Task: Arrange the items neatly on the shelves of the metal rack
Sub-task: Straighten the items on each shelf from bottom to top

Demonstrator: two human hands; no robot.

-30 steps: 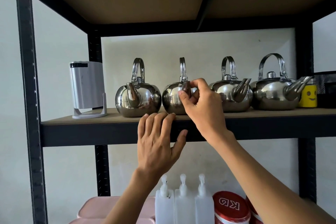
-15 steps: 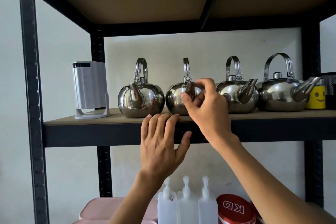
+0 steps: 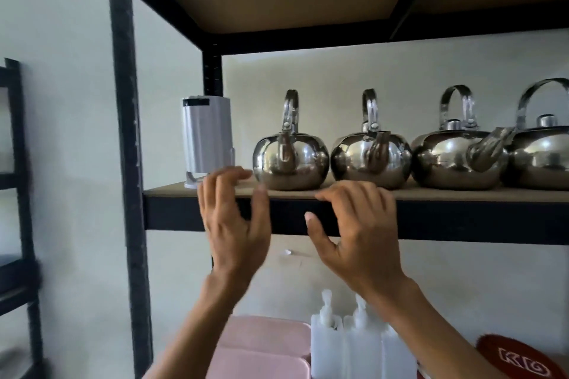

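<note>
Several shiny steel kettles stand in a row on the rack's brown shelf (image 3: 462, 194); the leftmost kettle (image 3: 291, 160) and the second kettle (image 3: 371, 160) point their spouts toward me. A white cylindrical device (image 3: 207, 140) on a stand sits at the shelf's left end. My left hand (image 3: 234, 218) is raised in front of the shelf edge, fingers spread, fingertips near the device's base, holding nothing. My right hand (image 3: 357, 224) hovers at the shelf edge below the second kettle, fingers loosely bent and empty.
The black metal rack post (image 3: 126, 163) rises at left. On the shelf below stand white pump bottles (image 3: 345, 344), pink lidded boxes (image 3: 264, 348) and a red tin (image 3: 517, 360). Another dark rack (image 3: 18, 194) shows at the far left.
My right hand has let go of the second kettle's spout and dropped to the shelf edge. My left hand moved left toward the white device. The view shifted left.
</note>
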